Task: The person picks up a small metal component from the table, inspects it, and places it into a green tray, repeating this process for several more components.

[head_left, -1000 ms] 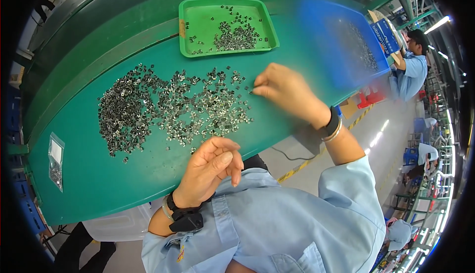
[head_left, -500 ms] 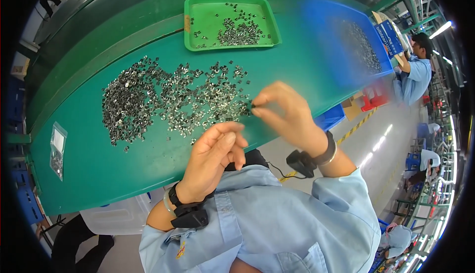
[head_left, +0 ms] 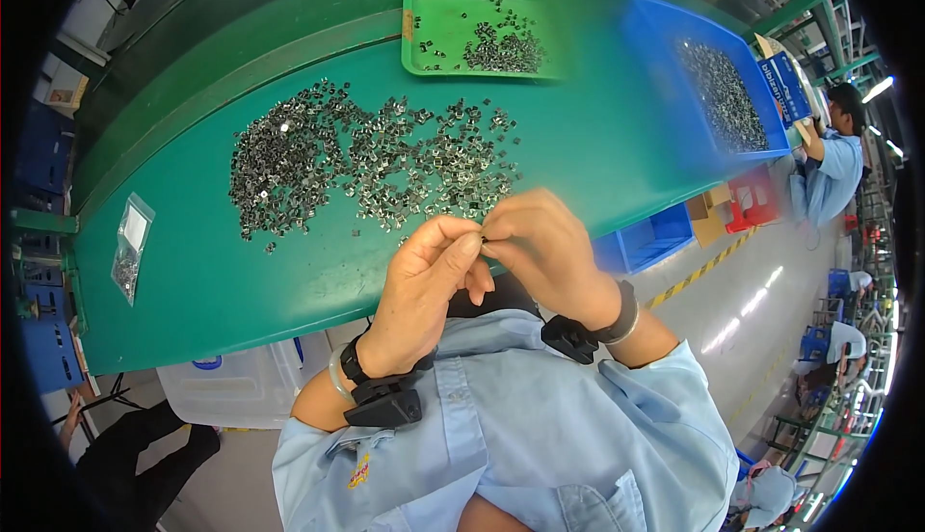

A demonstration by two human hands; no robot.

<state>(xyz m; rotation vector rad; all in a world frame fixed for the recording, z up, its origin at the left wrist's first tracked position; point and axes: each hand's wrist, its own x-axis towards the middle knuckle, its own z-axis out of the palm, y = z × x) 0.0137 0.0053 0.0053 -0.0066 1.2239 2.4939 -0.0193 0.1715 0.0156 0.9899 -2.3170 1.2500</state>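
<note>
My left hand (head_left: 424,286) and my right hand (head_left: 549,257) meet above the table's near edge, fingertips touching. A small dark part (head_left: 484,239) shows at the meeting point, pinched by my right thumb and forefinger. My left thumb and forefinger are also pressed together there; whether they grip the same part or another piece is hidden. Just beyond my hands, a loose spread of small silvery-black metal parts (head_left: 462,161) lies on the green table (head_left: 318,291). It joins a denser heap of the same parts (head_left: 279,161) to the left.
A green tray (head_left: 416,50) with scattered parts stands at the back. At the far right is a blue bin (head_left: 650,60) holding many small parts. A clear bag (head_left: 132,248) lies at the left. Beyond the bin, a person (head_left: 831,171) sits in a light blue shirt.
My right hand has moved left and down from the edge of the spread, carrying the small dark part to my left fingertips. My left thumb and forefinger have closed together. The view has shifted slightly.
</note>
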